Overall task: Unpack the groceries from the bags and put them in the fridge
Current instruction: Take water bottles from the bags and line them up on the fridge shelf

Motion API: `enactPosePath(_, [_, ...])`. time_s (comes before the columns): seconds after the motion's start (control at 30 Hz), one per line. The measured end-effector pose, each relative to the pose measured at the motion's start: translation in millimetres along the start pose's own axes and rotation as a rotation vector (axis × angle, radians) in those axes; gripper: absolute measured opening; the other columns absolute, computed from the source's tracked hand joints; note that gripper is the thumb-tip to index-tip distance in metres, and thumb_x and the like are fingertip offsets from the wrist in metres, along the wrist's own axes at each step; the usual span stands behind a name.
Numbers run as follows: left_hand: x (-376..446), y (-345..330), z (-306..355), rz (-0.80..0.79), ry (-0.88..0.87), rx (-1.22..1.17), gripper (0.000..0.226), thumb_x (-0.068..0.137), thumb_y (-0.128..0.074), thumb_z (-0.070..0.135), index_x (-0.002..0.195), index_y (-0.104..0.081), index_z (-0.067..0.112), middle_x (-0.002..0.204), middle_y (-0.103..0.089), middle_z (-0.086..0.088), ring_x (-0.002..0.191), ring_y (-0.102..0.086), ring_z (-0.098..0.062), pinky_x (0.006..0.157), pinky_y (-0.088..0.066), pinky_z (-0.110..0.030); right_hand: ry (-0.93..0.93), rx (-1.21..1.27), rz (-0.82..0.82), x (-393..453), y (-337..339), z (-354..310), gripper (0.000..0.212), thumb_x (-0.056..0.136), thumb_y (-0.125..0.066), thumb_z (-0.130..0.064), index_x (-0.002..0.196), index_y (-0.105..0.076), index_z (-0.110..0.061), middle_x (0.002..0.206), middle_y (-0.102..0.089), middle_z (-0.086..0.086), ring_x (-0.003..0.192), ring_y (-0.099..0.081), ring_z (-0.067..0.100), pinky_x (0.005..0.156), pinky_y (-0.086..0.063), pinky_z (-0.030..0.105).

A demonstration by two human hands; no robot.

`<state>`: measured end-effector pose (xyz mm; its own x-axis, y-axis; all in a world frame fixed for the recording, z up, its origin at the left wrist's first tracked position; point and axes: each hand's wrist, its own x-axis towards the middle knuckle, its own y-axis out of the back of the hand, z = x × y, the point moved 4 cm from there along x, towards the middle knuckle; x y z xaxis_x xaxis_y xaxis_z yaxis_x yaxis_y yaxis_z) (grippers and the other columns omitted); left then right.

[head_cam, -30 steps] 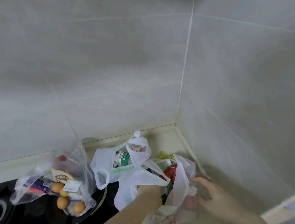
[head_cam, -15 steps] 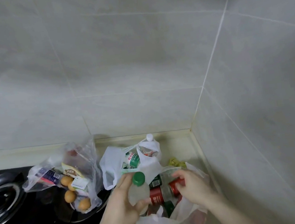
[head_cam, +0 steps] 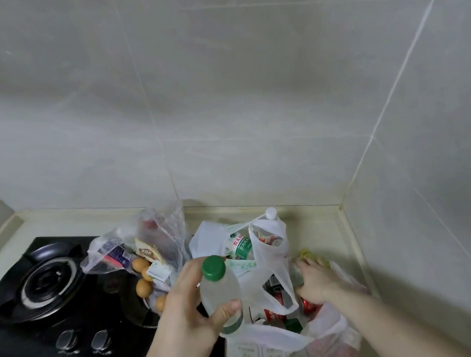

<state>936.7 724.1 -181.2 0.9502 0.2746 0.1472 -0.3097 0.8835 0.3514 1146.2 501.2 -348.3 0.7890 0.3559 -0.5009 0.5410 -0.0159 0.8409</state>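
Lifted clear of the white bag (head_cam: 274,289), a green-capped bottle (head_cam: 220,293) sits clasped in the left hand (head_cam: 186,318); beside that grip, the right hand (head_cam: 315,282) curls round another bottle inside. Three bags on the bench (head_cam: 316,221) remain full; no fridge visible.

From my remote seat: corner of two walls (head_cam: 217,91) clad in large pale grey tiles with thin light grout lines. Cream countertop (head_cam: 316,221) with a raised edge strip runs into that corner. Black glass gas hob (head_cam: 26,346) set in it at left: round burner (head_cam: 45,283), two knobs (head_cam: 83,339). Light soft, even.
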Motion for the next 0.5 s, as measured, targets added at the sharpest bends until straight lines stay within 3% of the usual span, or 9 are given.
enactPosePath(0.13, [-4,6,4,0.004,0.006,0.052,0.057,0.079,-0.087,0.013,0.124,-0.061,0.037,0.122,-0.062,0.012,0.122,-0.057,-0.009,0.098,-0.051,-0.02,-0.059,0.052,0.017,10,-7,2,0.073,0.082,-0.073,-0.033,0.146,-0.039,-0.025,0.145,-0.046,0.002,0.135,-0.049,0.028,0.112,-0.042,0.042])
enactPosePath(0.37, [-8,13,7,0.011,0.004,0.089,0.057,0.079,-0.087,0.015,0.127,-0.062,0.032,0.123,-0.062,0.012,0.122,-0.054,-0.007,0.098,-0.052,-0.023,0.027,-0.055,0.082,4,6,2,0.06,0.081,-0.078,-0.026,0.135,-0.053,-0.029,0.137,-0.048,-0.003,0.126,-0.053,0.023,0.11,-0.045,0.041])
enactPosePath(0.5, [-10,16,9,0.025,-0.042,0.106,0.058,0.077,-0.089,0.016,0.124,-0.062,0.037,0.122,-0.061,0.017,0.122,-0.051,0.0,0.096,-0.05,-0.018,0.05,0.17,0.161,-25,28,-12,0.076,0.052,-0.09,-0.059,0.118,-0.061,-0.033,0.119,-0.057,-0.012,0.11,-0.058,0.012,0.096,-0.053,0.035])
